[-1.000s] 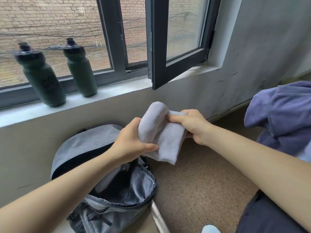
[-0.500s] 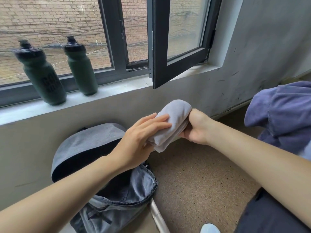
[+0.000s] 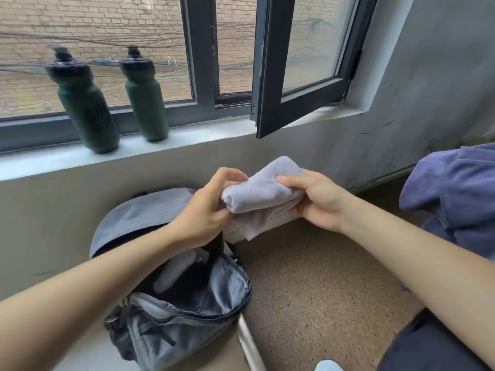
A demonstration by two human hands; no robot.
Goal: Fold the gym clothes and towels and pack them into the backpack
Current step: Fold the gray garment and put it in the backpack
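Since the earlier frame, the left hand has been shifted to the roll's left end. The towel is gripped by both hands, right hand included, above the open backpack. Unrolling is risked if grip is loosened.

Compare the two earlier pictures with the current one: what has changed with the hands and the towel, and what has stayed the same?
The left hand, laid flat over the towel half a second ago, has shifted to its left end and now pinches it. The right hand keeps its grip on the other end. The towel, earlier hanging looser, is now a tighter roll. The backpack stays open below; both bottles are unmoved.
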